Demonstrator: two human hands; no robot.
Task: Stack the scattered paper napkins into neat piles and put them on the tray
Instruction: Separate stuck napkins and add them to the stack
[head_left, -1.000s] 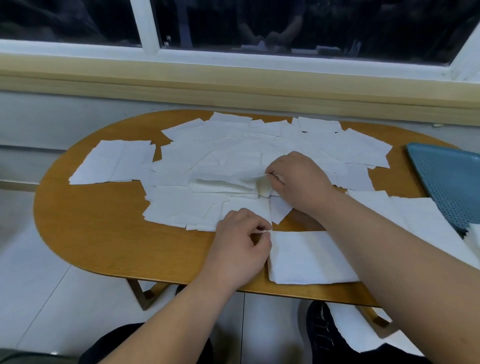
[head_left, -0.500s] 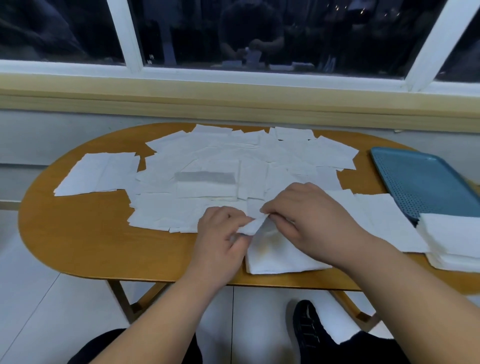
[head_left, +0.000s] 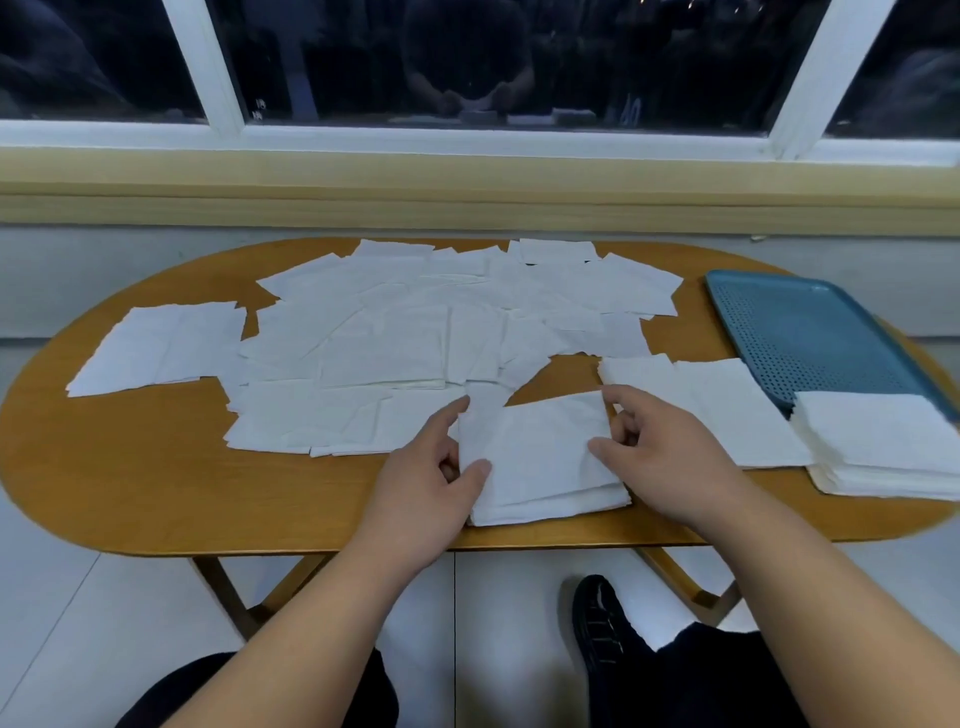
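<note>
At the table's (head_left: 156, 499) near edge, the left hand (head_left: 423, 488) and right hand (head_left: 670, 457) are flanking a small pile (head_left: 540, 462), fingers spread loosely and touching its sides, seemingly not gripping. To the right, a taller stack (head_left: 878, 447) is overlapping the blue tray's (head_left: 810, 332) near corner. Farther back, loose napkins (head_left: 415, 322) are lying scattered.

Oval table (head_left: 130, 483) w/ napkins (head_left: 384, 338), tray (head_left: 810, 332)
</note>
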